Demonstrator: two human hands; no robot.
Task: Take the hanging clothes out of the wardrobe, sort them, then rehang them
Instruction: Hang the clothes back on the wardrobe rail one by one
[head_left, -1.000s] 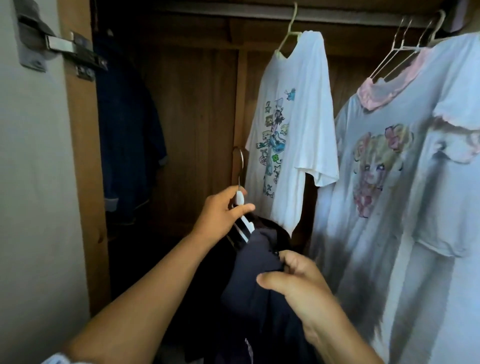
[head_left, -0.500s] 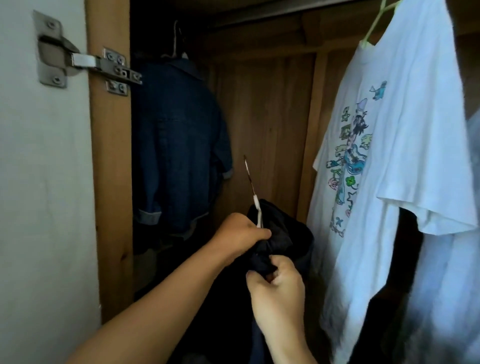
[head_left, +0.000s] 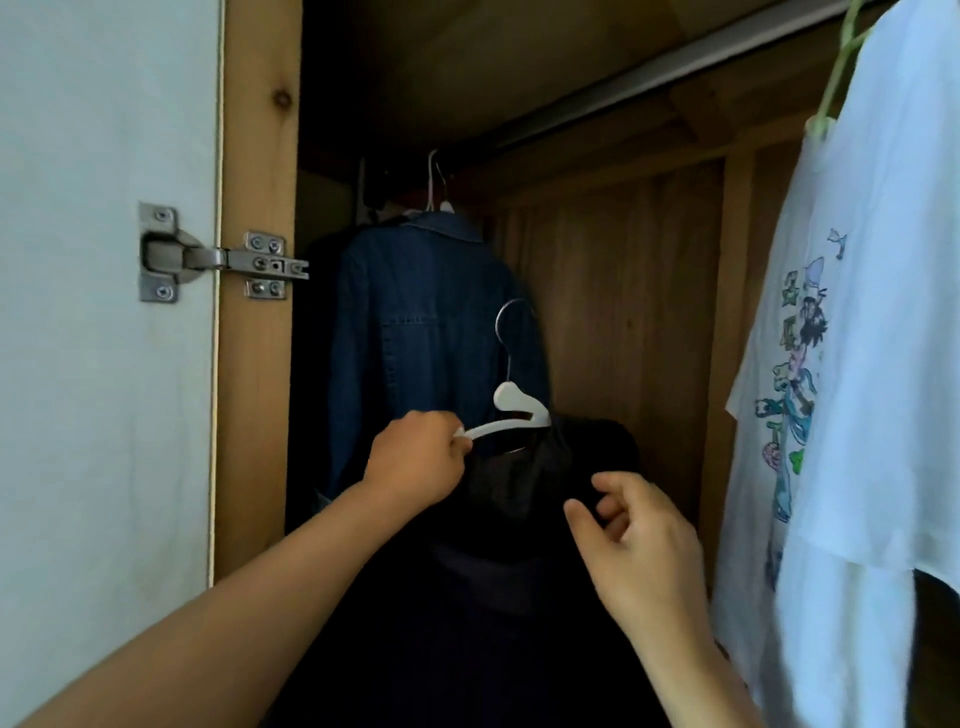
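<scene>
A dark garment (head_left: 524, 561) hangs on a white hanger (head_left: 511, 415) with a metal hook, held up inside the open wardrobe below the rail. My left hand (head_left: 415, 465) grips the left arm of that hanger. My right hand (head_left: 639, 540) is at the garment's right shoulder, thumb and forefinger close together on the dark cloth. A blue denim jacket (head_left: 426, 332) hangs at the back left on its own hanger. A white printed T-shirt (head_left: 852, 364) hangs on a green hanger at the right.
The metal rail (head_left: 649, 88) runs across the top of the wardrobe. The white door (head_left: 93, 364) with its steel hinge (head_left: 208, 260) stands open at the left beside the wooden frame (head_left: 257, 364). Wooden back panels (head_left: 623, 322) show between the jacket and the T-shirt.
The hanger has turned so its white arm and hook show face-on. My left hand moved from its neck to its left arm, and my right hand shifted right to the garment's shoulder. The view tilted up.
</scene>
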